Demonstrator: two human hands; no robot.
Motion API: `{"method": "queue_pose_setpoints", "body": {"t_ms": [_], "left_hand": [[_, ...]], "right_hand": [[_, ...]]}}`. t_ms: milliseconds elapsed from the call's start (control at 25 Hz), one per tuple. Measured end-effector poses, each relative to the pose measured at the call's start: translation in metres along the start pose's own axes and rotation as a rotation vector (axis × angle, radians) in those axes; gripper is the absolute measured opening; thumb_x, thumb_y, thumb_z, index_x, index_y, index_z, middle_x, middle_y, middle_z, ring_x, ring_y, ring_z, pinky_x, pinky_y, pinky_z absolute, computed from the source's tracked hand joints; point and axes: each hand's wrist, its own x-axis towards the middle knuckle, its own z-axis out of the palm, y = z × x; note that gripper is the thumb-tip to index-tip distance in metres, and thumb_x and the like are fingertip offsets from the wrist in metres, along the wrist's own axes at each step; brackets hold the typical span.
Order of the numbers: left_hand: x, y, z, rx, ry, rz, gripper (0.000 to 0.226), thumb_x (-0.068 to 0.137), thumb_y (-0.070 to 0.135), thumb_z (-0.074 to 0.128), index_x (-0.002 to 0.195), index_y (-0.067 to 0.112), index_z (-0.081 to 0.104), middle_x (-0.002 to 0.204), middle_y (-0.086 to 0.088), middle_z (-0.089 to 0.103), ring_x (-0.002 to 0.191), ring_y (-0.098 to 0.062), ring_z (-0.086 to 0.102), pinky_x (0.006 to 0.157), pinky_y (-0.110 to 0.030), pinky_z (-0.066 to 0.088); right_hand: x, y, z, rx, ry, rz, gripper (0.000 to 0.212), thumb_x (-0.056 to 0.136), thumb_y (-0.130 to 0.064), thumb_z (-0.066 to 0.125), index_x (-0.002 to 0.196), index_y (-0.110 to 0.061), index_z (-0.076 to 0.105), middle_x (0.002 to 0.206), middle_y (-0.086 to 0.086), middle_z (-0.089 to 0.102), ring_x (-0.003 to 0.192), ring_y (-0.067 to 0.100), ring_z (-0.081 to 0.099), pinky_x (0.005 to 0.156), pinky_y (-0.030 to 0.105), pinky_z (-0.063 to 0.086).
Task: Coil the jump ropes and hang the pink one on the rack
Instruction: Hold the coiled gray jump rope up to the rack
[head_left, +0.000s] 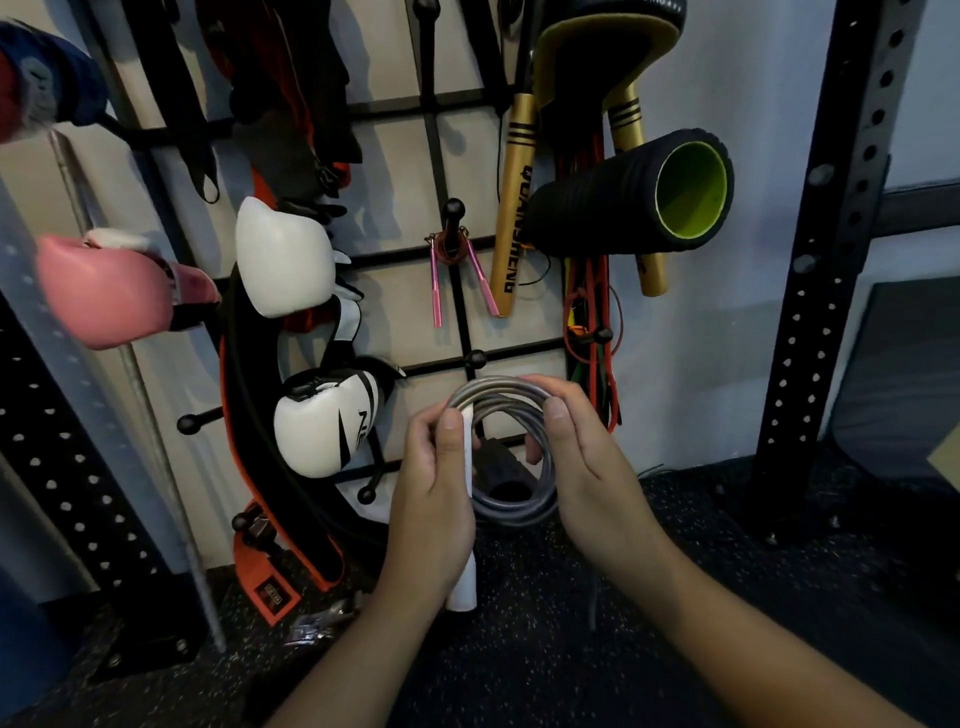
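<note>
Grey jump rope (501, 452): we're pinching its coil in left hand (434, 486) and right hand (582, 457), keeping loops together, below rack-hung pink jump rope (460, 270).

I'm seeing the wall rack (457, 312) carrying the pink jump rope (460, 270) on a peg, gloves (283, 257) and a foam roller (631, 195).

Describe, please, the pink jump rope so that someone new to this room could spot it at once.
Look at the black wall rack between the white boxing glove and the black foam roller. On a ball-tipped peg in its middle hangs the pink jump rope, the only thing there with two thin pink handles dangling down.
</note>
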Motion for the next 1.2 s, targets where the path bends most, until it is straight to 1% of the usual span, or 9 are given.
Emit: {"method": "queue_pose_setpoints", "body": {"t_ms": [120, 240, 360, 520, 720, 920, 1080, 1120, 1200], "left_hand": [[0.030, -0.024, 0.006, 0.033, -0.004, -0.005, 0.027, 0.106, 0.042, 0.040, 0.117, 0.026, 0.059, 0.107, 0.016, 0.066, 0.094, 0.018, 0.056, 0.077, 0.001, 0.038], [0.073, -0.045, 0.013, 0.055, -0.016, 0.018, 0.026, 0.106, 0.043, 0.043, 0.124, 0.032, 0.058, 0.121, 0.015, 0.063, 0.111, 0.012, 0.055, 0.087, -0.003, 0.038], [0.124, -0.072, 0.024, 0.032, -0.024, 0.025, 0.033, 0.107, 0.041, 0.043, 0.131, 0.025, 0.059, 0.126, 0.011, 0.065, 0.117, 0.002, 0.057, 0.091, -0.011, 0.040], [0.185, -0.110, 0.041, 0.033, -0.018, 0.026, 0.036, 0.107, 0.040, 0.044, 0.135, 0.023, 0.058, 0.132, 0.005, 0.063, 0.124, -0.006, 0.056, 0.104, -0.024, 0.043], [0.244, -0.165, 0.063, 0.061, -0.007, 0.011, 0.036, 0.107, 0.039, 0.045, 0.137, 0.022, 0.058, 0.138, 0.000, 0.059, 0.129, -0.012, 0.053, 0.114, -0.036, 0.040], [0.285, -0.219, 0.078, 0.075, 0.021, -0.019, 0.036, 0.107, 0.036, 0.046, 0.138, 0.022, 0.057, 0.140, 0.001, 0.058, 0.129, -0.011, 0.053, 0.113, -0.034, 0.040], [0.308, -0.261, 0.079, 0.043, 0.053, -0.081, 0.037, 0.107, 0.029, 0.048, 0.141, 0.016, 0.052, 0.125, 0.009, 0.061, 0.112, 0.000, 0.057, 0.094, -0.005, 0.040], [0.313, -0.271, 0.079, 0.034, 0.052, -0.088, 0.034, 0.107, 0.027, 0.048, 0.140, 0.016, 0.052, 0.118, 0.012, 0.061, 0.108, 0.003, 0.058, 0.090, -0.004, 0.041], [0.320, -0.287, 0.080, 0.032, 0.029, -0.107, 0.030, 0.107, 0.025, 0.050, 0.135, 0.018, 0.054, 0.116, 0.009, 0.062, 0.112, -0.005, 0.061, 0.097, -0.016, 0.044]], "right_hand": [[0.027, 0.023, 0.010, 0.082, -0.012, 0.154, 0.040, 0.113, -0.040, 0.026, 0.118, -0.024, 0.062, 0.088, 0.002, 0.061, 0.075, 0.003, 0.059, 0.068, 0.015, 0.048], [0.072, 0.043, 0.014, 0.102, -0.038, 0.271, 0.051, 0.112, -0.040, 0.027, 0.099, -0.005, 0.062, 0.075, 0.000, 0.054, 0.066, 0.010, 0.054, 0.064, 0.026, 0.044], [0.122, 0.069, 0.019, 0.103, -0.065, 0.269, 0.052, 0.112, -0.040, 0.028, 0.103, -0.002, 0.061, 0.076, 0.005, 0.052, 0.069, 0.017, 0.050, 0.065, 0.031, 0.041], [0.177, 0.109, 0.033, 0.159, -0.079, 0.266, 0.042, 0.113, -0.036, 0.027, 0.111, -0.011, 0.061, 0.075, -0.002, 0.054, 0.056, 0.012, 0.043, 0.049, 0.023, 0.037], [0.238, 0.174, 0.056, 0.161, -0.043, 0.242, 0.037, 0.113, -0.034, 0.027, 0.120, -0.022, 0.062, 0.101, 0.009, 0.061, 0.074, 0.014, 0.050, 0.066, 0.031, 0.040], [0.283, 0.237, 0.079, 0.160, -0.065, 0.270, 0.035, 0.111, -0.033, 0.030, 0.115, -0.020, 0.063, 0.111, 0.010, 0.066, 0.112, 0.026, 0.061, 0.105, 0.039, 0.044], [0.307, 0.279, 0.100, 0.198, -0.093, 0.264, 0.033, 0.111, -0.025, 0.035, 0.117, -0.016, 0.066, 0.123, 0.011, 0.070, 0.119, 0.024, 0.063, 0.101, 0.035, 0.046], [0.311, 0.288, 0.103, 0.220, -0.095, 0.270, 0.031, 0.111, -0.023, 0.036, 0.113, -0.021, 0.067, 0.121, 0.009, 0.071, 0.119, 0.024, 0.063, 0.101, 0.036, 0.047], [0.319, 0.305, 0.106, 0.246, -0.100, 0.286, 0.030, 0.110, -0.021, 0.040, 0.108, -0.027, 0.069, 0.122, 0.007, 0.072, 0.121, 0.025, 0.064, 0.106, 0.040, 0.047]]}}
